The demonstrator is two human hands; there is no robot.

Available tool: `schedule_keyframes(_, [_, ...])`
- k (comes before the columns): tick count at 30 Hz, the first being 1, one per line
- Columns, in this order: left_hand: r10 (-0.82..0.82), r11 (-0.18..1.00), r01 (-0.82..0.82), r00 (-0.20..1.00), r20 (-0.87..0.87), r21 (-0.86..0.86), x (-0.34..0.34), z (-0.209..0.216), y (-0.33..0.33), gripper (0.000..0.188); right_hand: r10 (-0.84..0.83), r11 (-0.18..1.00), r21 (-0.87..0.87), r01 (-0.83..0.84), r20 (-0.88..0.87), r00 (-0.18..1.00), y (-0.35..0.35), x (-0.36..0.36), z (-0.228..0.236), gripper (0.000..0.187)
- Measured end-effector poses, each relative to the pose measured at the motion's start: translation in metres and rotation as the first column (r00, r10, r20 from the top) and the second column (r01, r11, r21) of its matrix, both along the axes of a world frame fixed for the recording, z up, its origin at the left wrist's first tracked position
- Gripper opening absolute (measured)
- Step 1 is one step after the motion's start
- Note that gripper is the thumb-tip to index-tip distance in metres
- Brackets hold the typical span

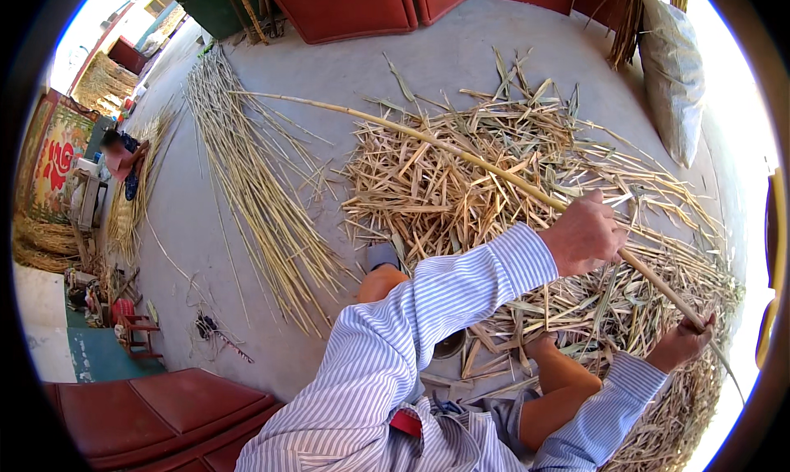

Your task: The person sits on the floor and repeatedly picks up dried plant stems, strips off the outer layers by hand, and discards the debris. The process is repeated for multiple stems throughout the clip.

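Note:
A long, pale reed stalk (pixel 461 153) slants across the view, thin at its far left tip and thicker toward me. My left hand (pixel 586 232) is wrapped round its thick part, above the loose husks. Farther along at the lower right, my right hand (pixel 685 343) grips the same stalk close to its butt end, where a narrow strip hangs past the fingers. Beneath the stalk spreads a wide heap of dry, broken reed husks and leaves (pixel 448 196). Both of my arms are in blue-and-white striped sleeves.
To the left lies a bundle of long reed stalks (pixel 255 192). Red padded seats (pixel 346 11) stand at the back, another red seat (pixel 164 414) at lower left. A person (pixel 123 161) sits far left beside more reeds. A pale sack (pixel 673 77) leans at upper right.

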State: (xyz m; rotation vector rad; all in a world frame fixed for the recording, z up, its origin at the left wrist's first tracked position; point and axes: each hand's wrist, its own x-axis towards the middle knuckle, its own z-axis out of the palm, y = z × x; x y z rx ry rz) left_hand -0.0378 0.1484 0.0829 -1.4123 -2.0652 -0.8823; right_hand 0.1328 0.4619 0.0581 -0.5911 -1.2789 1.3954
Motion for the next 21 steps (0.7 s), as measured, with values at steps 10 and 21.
schedule_keyframes(10, [-0.056, 0.997, 0.058, 0.998, -0.037, 0.056, 0.021, 0.004, 0.02, 0.022, -0.287, 0.892, 0.436, 0.123, 0.335, 0.897, 0.012, 0.034, 0.003, 0.045])
schedule_keyframes(21, [-0.027, 0.995, 0.033, 0.997, -0.065, 0.097, 0.033, 0.01, 0.041, 0.019, -0.4, 0.838, 0.529, 0.135, 0.427, 0.811, 0.024, 0.051, 0.002, 0.048])
